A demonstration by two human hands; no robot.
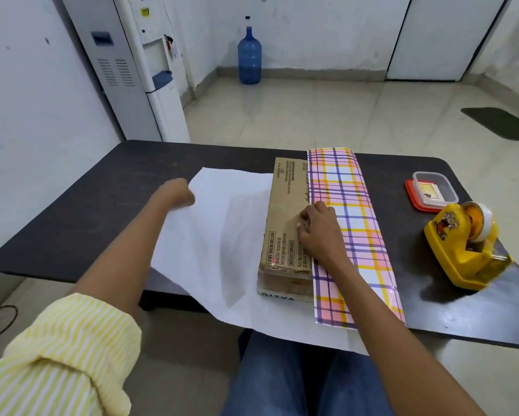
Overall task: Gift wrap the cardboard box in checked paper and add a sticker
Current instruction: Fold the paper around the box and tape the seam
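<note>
Cardboard box [285, 223] lies on the checked paper [348, 223] at the near edge of the table [72, 220], centre. The paper's right flap partly covers the box top. Right grip [318, 232] rests there, fingers bent; whether it pinches cannot be told. Left grip [177, 193] clasps the paper's raised left edge.
</note>
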